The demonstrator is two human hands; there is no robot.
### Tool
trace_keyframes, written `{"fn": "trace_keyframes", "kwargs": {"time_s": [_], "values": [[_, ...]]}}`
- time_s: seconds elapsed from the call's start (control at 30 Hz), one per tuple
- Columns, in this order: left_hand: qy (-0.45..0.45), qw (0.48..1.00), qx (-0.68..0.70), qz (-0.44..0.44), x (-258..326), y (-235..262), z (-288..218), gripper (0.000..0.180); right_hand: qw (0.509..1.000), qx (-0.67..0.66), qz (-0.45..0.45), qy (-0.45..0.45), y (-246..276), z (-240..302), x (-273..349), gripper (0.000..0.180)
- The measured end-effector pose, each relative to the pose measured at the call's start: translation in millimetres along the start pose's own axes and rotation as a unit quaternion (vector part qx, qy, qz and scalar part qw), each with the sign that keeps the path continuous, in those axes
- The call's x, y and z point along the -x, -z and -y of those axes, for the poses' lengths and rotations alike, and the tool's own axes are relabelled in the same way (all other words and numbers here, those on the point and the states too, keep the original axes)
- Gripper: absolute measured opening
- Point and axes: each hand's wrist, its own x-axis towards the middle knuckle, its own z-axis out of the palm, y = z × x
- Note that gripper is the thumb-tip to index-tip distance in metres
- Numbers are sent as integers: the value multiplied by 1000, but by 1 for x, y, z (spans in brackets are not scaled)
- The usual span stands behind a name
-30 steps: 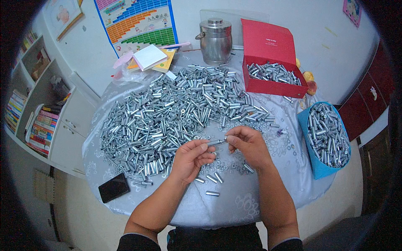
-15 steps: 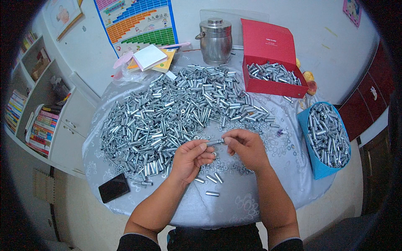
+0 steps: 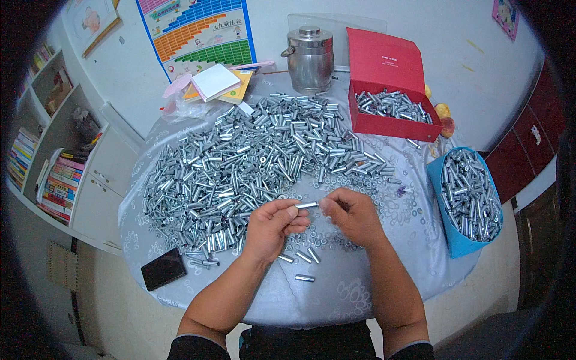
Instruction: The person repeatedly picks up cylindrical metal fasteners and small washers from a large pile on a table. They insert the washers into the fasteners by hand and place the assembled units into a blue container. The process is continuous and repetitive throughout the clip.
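Between thumb and fingers, my left hand [image 3: 273,225] grips a silvery expansion bolt [image 3: 308,205], its cylindrical sleeve lying nearly level. My right hand [image 3: 351,215] is closed at the bolt's right end, thumb and forefinger pinched there; the fingertips hide that end. Behind and left of both hands spreads a big heap of metal sleeves and bolts [image 3: 222,162]. Small washers and nuts [image 3: 354,182] lie scattered under and beyond my right hand. Nearer to me, a single sleeve [image 3: 305,278] rests on the cloth, with a few more [image 3: 313,255] just behind it.
A red box [image 3: 393,125] and a blue fabric bin [image 3: 447,204], both full of metal parts, stand at the right. At the back are a steel pot [image 3: 310,60] and notebooks [image 3: 216,81]. A black phone [image 3: 163,269] lies by the left table edge.
The thin, stepped part of the bolt that showed between my hands is now covered by the sleeve. My right hand has shifted slightly right; the left has barely moved.
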Motion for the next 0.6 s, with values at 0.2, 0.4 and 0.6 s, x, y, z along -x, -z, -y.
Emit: {"fn": "trace_keyframes", "kwargs": {"time_s": [0.2, 0.4, 0.6], "values": [[-23, 999, -29, 3, 2, -3, 2, 21, 996, -62, -59, 13, -7, -3, 0, 22], [-20, 999, -30, -1, 2, -1, 3, 21, 999, -6, 32, -29, 1, -5, -1, 18], [-21, 1000, -13, -2, 1, -1, 4, 21, 999, -35, 15, 24, -6, -5, 0, 23]]}}
